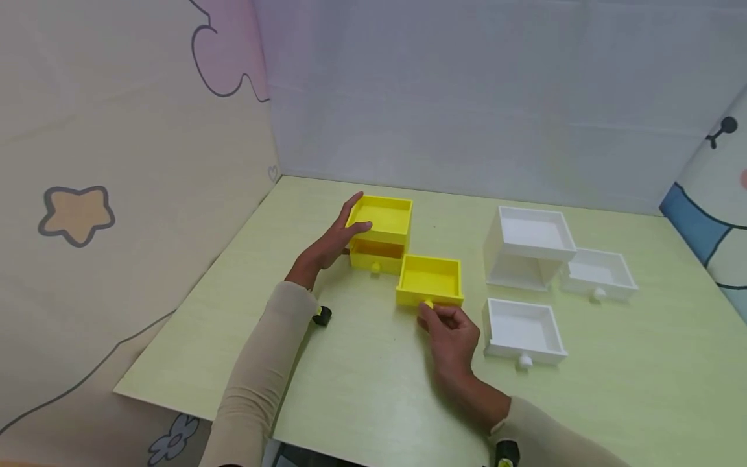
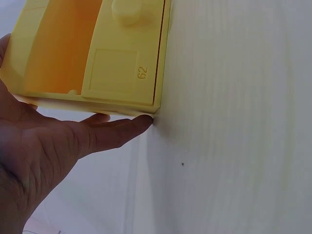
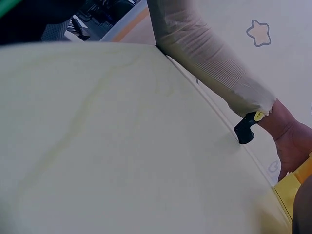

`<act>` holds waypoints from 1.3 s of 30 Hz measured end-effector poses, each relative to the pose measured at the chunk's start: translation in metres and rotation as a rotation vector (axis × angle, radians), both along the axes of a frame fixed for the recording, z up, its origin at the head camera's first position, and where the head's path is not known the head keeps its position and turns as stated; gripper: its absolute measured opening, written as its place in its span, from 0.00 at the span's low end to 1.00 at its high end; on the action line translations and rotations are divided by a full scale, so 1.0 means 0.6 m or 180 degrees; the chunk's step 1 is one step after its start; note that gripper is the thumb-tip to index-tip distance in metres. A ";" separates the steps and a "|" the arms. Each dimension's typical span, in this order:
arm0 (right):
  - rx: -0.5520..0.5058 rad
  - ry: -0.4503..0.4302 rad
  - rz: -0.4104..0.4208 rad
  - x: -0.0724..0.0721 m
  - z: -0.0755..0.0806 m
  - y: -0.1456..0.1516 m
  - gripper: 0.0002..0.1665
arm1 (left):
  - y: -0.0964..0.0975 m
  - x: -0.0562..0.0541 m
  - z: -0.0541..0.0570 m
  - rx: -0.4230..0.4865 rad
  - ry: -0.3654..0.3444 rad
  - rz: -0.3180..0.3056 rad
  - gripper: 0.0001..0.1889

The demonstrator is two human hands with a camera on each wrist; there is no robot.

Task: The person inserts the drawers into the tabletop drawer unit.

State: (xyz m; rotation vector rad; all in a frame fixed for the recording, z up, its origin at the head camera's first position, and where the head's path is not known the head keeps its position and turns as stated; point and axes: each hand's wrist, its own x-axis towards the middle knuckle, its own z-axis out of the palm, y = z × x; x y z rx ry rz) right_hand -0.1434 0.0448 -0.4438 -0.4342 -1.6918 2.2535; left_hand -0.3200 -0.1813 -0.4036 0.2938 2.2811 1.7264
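Note:
A small yellow cabinet (image 1: 382, 217) stands at the back left of the table, its upper slot an open hollow. Below the slot sits a closed yellow drawer with a round knob (image 2: 126, 9) and the number 62 on its front. My left hand (image 1: 329, 243) rests on the cabinet, straight fingers (image 2: 117, 134) along its left side and thumb on the top panel. Just in front and to the right is a second yellow drawer (image 1: 432, 275), empty. My right hand (image 1: 452, 340) pinches that drawer's knob between thumb and fingertips.
To the right stands a white cabinet (image 1: 495, 256) with an open front. One white drawer (image 1: 525, 327) lies in front of it, another (image 1: 604, 269) on its right. Cloth walls (image 1: 467, 97) border the table's back and left. Each sleeve carries a black wrist device (image 1: 321, 316).

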 end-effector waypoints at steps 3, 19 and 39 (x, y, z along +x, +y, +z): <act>-0.0035 0.0066 0.0026 0.002 -0.001 -0.001 0.11 | 0.000 0.000 0.001 0.0008 0.0027 -0.0002 0.41; -0.0063 0.0161 0.0238 0.014 -0.002 -0.020 0.09 | 0.001 0.002 0.004 -0.0004 0.0025 0.0012 0.41; -0.0130 0.0391 0.0375 0.013 0.002 -0.042 0.12 | 0.000 0.005 0.006 0.0021 0.0031 0.0040 0.41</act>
